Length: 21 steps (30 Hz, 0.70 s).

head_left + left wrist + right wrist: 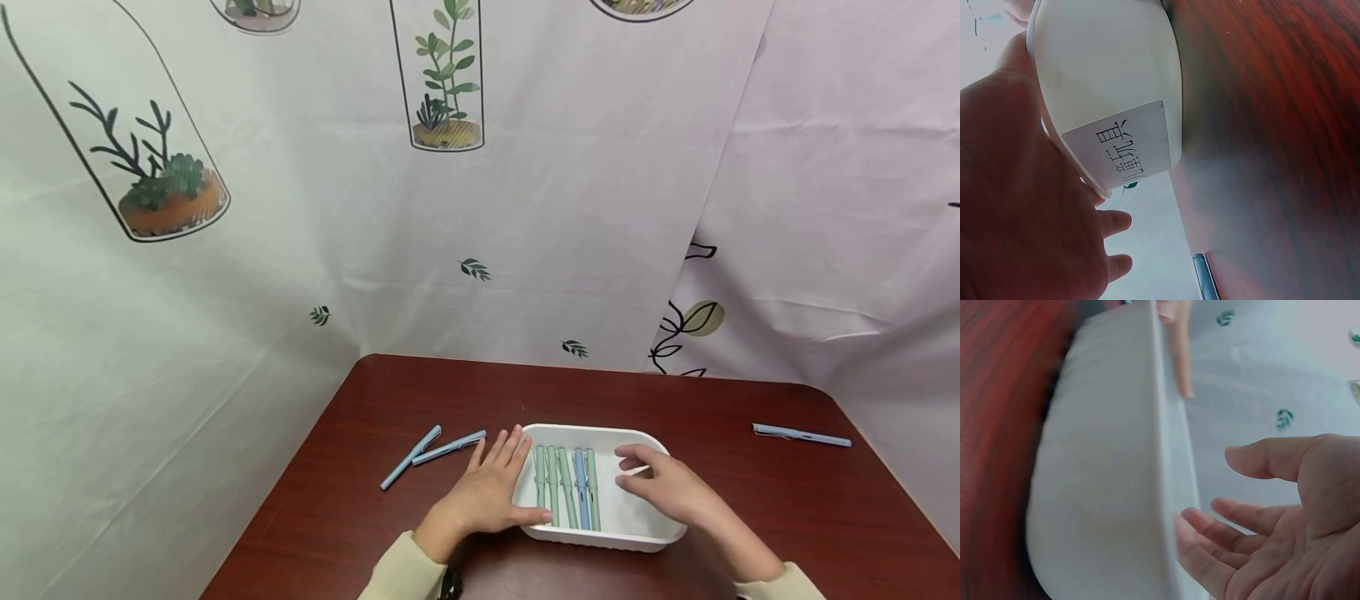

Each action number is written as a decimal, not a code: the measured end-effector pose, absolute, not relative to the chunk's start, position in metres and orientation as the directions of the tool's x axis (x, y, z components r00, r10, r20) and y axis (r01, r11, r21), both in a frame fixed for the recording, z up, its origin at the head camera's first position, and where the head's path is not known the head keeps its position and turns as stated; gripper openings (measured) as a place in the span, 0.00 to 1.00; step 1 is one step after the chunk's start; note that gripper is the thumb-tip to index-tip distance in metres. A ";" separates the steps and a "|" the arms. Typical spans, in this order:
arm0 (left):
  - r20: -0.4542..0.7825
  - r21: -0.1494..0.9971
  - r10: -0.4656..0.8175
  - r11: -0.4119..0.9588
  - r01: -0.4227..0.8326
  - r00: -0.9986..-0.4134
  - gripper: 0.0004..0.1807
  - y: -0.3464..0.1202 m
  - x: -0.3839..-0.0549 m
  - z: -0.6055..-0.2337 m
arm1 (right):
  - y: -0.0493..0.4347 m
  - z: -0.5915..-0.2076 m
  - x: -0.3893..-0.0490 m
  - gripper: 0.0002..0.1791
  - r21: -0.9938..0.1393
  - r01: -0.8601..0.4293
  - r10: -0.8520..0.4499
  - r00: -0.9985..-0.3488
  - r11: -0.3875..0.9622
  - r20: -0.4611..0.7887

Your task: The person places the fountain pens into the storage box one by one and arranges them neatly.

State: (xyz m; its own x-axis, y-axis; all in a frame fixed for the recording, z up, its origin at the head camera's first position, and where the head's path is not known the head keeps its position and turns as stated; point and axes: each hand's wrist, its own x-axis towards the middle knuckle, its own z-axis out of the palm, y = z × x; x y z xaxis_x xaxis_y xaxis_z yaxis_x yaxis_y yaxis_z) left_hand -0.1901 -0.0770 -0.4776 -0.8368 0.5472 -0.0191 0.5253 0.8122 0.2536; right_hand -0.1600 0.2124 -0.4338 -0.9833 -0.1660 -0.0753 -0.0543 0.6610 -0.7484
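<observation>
Nearest us, two cream fabric sleeves (405, 573) come in from below and lead to the hands. We see the left hand (486, 493) laid with straight, spread fingers over the left end of a white plastic tray with rounded corners (633, 512), grasping nothing; we take it to be steadying the tray. At the other end hovers the right hand (669, 490), empty, thumb and fingers parted and loosely bent; whether it touches the rim we cannot tell. Inside the tray, towards its left, four slim pale-green pens (553, 487) and one slim blue pen (582, 492) lie side by side, probably lined up to sit neatly. Two light-blue pens (411, 457) rest left of the tray; another blue pen (806, 436) lies well apart, right. Beneath, we have a glossy reddish-brown wood-grain table (322, 517), backed by white cloth hangings (570, 225) printed with plants and leaves.
</observation>
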 end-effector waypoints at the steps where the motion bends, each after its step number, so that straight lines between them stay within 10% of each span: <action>1: -0.019 0.254 0.548 0.812 0.526 -0.837 0.60 -0.077 -0.190 -0.478 | 0.216 -0.431 -0.159 0.24 -0.747 -0.062 -0.175 -0.982 0.662 -0.073; 21: -0.013 0.245 0.549 0.812 0.530 -0.836 0.60 -0.078 -0.190 -0.477 | 0.275 -0.411 -0.145 0.30 -0.775 -0.176 -0.213 -0.975 0.607 0.054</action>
